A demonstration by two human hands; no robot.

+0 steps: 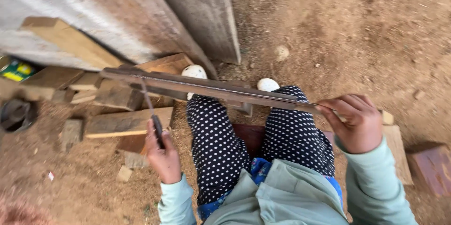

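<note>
A long metal bar (211, 89) is held level across the lap, above the knees in dotted dark trousers (216, 145). Its near end is clamped in the right hand (354, 124), fingers curled fully round it, seemingly so the bar is kept steady. The far end is stretched out over a scatter of wooden blocks (124, 121) on the bare earth (357, 27).

A slim rod-like tool with a dark handle (156, 128) is gripped in the left hand (162, 154), fist closed tight about the handle. Its thin shaft is angled up to meet the bar near the left end; whether it touches cannot be told for sure. The tool's exact kind is not clear either.

Two white shoe tips (194, 71) are seen just beyond the bar. A grey concrete slab (202, 13) is leaned behind the blocks, and a reddish brick (432, 168) lies at the right edge.
</note>
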